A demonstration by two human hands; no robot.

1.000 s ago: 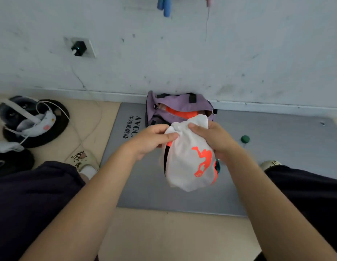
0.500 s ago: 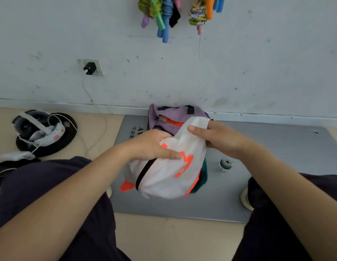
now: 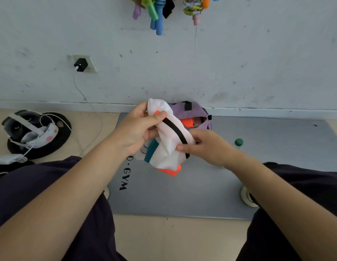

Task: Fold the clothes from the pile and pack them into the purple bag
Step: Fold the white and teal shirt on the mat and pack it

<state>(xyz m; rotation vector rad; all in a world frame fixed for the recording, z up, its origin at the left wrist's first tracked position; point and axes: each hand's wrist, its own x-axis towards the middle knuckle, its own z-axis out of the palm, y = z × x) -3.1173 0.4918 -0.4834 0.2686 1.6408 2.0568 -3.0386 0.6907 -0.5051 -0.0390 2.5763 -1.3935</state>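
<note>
Both hands hold a bunched white garment in the air over the grey mat. Left hand: fingers curled round the garment's upper end, thumb pressed on its front beside a black band that runs down the cloth. Right hand: fingers pinch the lower right side, just past the band. Orange and teal parts hang below the left fingers. Purple bag lies open against the wall, just beyond the right fingers, orange cloth inside. A green-capped bottle stands right of the right hand.
</note>
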